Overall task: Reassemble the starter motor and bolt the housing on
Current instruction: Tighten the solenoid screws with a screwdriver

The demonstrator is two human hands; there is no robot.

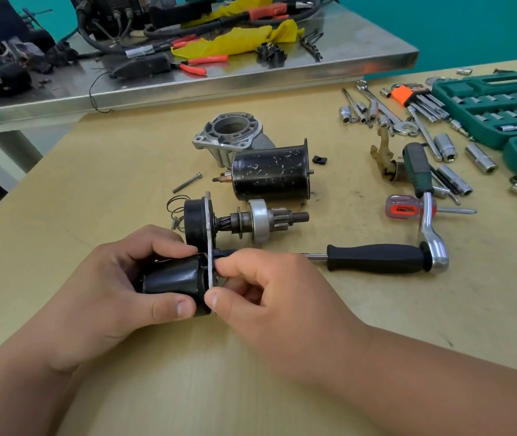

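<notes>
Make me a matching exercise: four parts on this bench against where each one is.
Parts:
1 black cylinder
2 silver housing
3 loose bolt
4 red screwdriver

Places:
A behind the motor case
B under the ratchet shank
C in the left hand
D left of the motor case

Pairs: 1-C, 2-A, 3-D, 4-B

Matt pale wood-look counter (125,171); at twelve o'clock, a scuffed black-painted metal motor body (271,173) and dull cast-metal housing (230,133); at three o'clock, a glossy chromed ratchet (433,243).
</notes>
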